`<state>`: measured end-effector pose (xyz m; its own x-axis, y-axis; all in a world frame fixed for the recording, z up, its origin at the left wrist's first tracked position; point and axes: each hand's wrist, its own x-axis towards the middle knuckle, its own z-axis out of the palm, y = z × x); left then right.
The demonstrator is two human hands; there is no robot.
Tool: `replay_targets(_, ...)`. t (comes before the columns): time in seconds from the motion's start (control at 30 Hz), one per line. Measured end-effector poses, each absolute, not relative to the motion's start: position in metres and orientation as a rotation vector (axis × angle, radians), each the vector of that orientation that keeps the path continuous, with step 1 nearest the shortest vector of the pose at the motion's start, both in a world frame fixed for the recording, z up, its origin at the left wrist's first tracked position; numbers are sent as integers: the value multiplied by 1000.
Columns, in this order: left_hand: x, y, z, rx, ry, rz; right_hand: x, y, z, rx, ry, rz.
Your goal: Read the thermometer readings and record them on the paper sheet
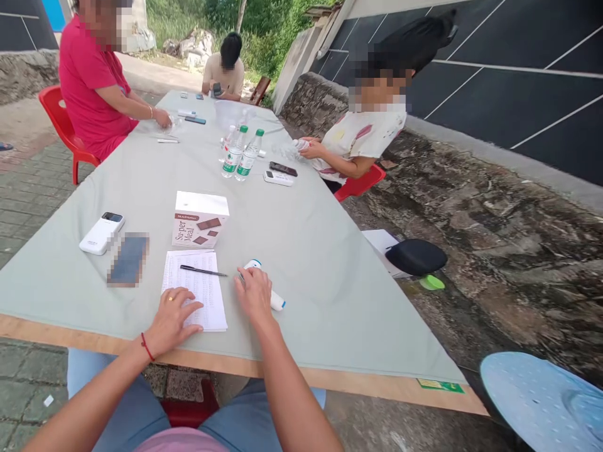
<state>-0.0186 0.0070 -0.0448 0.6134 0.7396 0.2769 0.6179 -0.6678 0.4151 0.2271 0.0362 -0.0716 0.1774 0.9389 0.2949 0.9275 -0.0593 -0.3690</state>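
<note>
My left hand point(175, 318) lies palm down with fingers spread on the lower left of a stack of white paper sheets point(211, 307) covered in handwriting. A black pen point(202, 270) rests across the sheets. Just to the right, my right hand point(255, 290) is curled over a white handheld device with blue ends point(277, 302), which lies on the table. The hand hides the device's middle, so its exact kind does not show. Behind the paper stands a white and pink box point(200, 220) printed "Super Meal".
A white power bank point(102, 233) and a blurred phone point(128, 259) lie to the left on the cloth-covered table point(339, 295). Water bottles point(245, 157), another phone point(283, 169) and a white power bank point(277, 179) are farther back. Three people sit around the table.
</note>
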Motion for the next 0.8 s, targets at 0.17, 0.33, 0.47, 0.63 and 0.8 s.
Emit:
replay_targets(0.17, -6, 5, -45, 2651, 1085, 494, 190, 57, -66, -1880, -2012, 108)
replay_targets(0.33, -5, 4, -47, 2670, 1105, 484, 200, 44, -64, -1677, -1838, 384)
replay_targets(0.47, -1, 1, -44, 2682, 1116, 450, 201, 16, -72, -1483, -1233, 744)
replay_targets(0.63, 2, -1, -42, 2700, 1124, 415, 184, -8, -81, -1414, -928, 965)
replay_targets(0.8, 3, -2, -44, 2699, 1121, 430, 179, -14, -78, -1539, -1006, 909)
